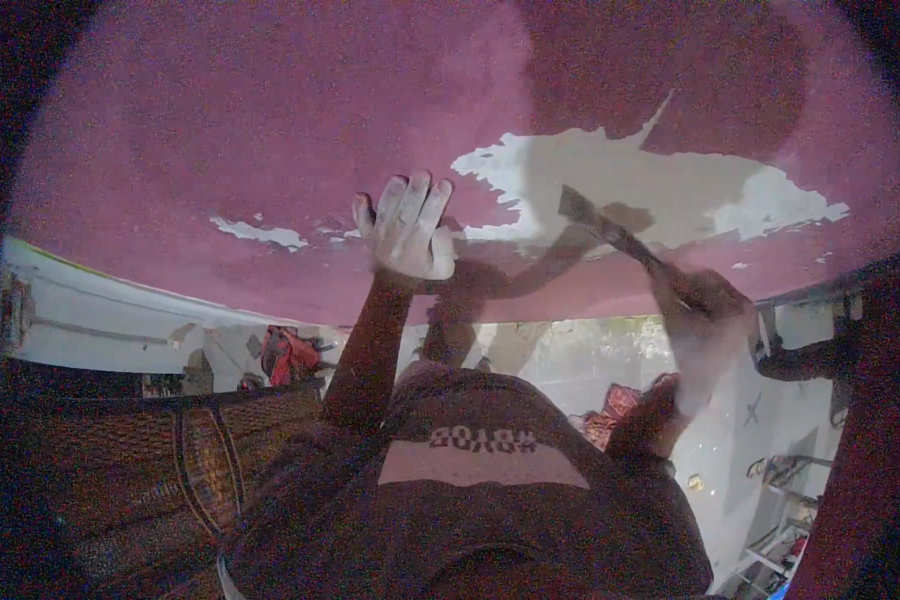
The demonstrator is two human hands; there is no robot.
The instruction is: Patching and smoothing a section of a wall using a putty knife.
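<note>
One grip, your right hand (715,305), is wrapped round the scraper (618,236) before the pale patch (670,180) — angle it shallow, press evenly — your left hand (408,228) spread, empty, by the pink wall (260,120).

Matt-fin. wall (250,130) & cloth tee (490,515)

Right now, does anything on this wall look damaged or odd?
Yes: on the pink wall, a large, ragged pale patch spreads behind the scraper in the right hand, and a smaller patch lies left of the left hand. Both look odd because the pink breaks off jaggedly, as if peeled.
</note>
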